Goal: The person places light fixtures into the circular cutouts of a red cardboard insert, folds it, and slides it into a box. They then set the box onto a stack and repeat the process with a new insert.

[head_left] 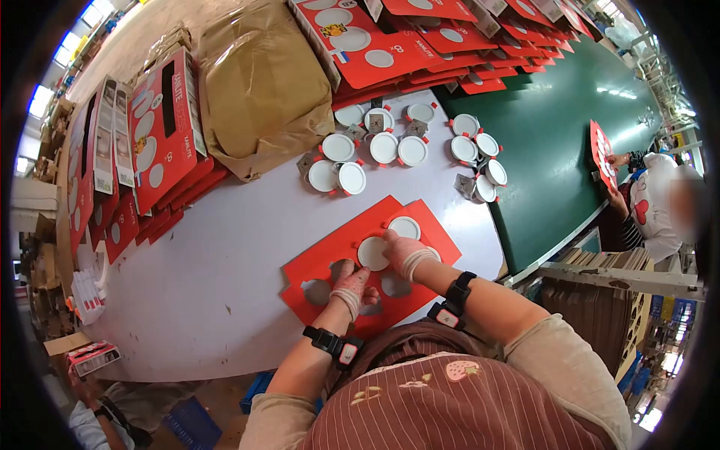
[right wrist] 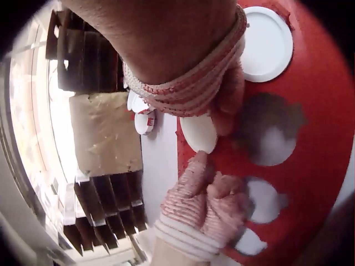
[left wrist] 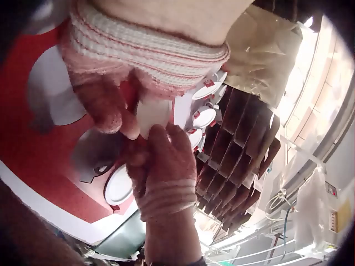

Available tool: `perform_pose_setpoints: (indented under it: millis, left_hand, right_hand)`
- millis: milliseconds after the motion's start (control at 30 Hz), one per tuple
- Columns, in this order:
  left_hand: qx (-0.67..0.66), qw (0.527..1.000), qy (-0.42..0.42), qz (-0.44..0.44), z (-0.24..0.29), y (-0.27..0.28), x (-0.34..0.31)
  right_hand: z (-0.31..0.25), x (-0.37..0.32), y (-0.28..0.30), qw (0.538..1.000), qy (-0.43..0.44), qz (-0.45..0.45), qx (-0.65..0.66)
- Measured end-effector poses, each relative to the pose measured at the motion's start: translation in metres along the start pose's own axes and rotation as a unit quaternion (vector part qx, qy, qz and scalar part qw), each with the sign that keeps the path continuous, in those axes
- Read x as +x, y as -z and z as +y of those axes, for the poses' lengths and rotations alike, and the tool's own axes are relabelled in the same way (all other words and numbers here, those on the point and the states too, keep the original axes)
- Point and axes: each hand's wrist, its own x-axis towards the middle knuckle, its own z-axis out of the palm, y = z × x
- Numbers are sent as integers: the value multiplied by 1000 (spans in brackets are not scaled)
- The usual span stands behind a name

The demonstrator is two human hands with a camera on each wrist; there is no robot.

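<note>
A red card sheet with round cut-outs lies on the white table. My right hand, in a knitted glove with bare fingertips, grips the edge of a white round lamp at one cut-out. At the lamp's near-left edge, my left hand pinches it with the fingertips, its other fingers curled over the card. In the right wrist view this lamp is tilted between both hands. Another lamp sits in the card beyond the right hand, and a further one is partly hidden under that wrist. Cut-outs near the left hand hold no lamps.
Loose white lamps with red clips stand in groups beyond the card. Farther back are a brown wrapped package and stacks of printed red boxes. A green table adjoins on the right, where another person holds a red card.
</note>
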Motion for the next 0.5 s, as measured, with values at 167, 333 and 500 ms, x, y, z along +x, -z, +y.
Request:
perform_pose_setpoints:
  millis: [167,333,500]
  left_hand:
    - [27,999,-23,33,-6,-9,0]
    - [81,986,-73,128,-8,-24,-4]
    - [40,976,-95,194,-10,-13,1]
  right_hand:
    - [-11,-9,8,1000,-20,1,-14]
    - [2,-17,15,1000,-8,1,-18]
    - [84,-36,65,957,-91,254,109]
